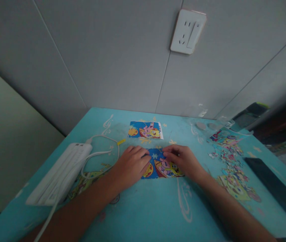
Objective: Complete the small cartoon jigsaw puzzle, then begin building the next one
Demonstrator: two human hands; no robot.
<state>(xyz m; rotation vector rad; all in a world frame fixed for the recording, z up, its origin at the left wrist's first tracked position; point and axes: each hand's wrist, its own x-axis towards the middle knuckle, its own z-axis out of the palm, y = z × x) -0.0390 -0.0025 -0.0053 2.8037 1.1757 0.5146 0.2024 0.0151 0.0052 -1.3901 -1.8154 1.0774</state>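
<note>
On the left edge of the table (137, 208) sits a white power strip (59, 174), cable looping toward centre, clear of the work. Left hand (131, 165) lies palm-down, fingers together and curled, covering the left end of the small puzzle (164, 166); can't tell if it pinches a piece. Puzzle sits dead centre, long axis left-right, flat on the cloth between both hands. Right hand (183, 160) rests on its right end, fingertips bunched at the top edge, near the left hand's fingertips. Both hands equally near. Beyond it, just apart, lies the reference picture (145, 130). Further right, loose pieces (230, 158) scatter well apart, then a dark phone (271, 183).
</note>
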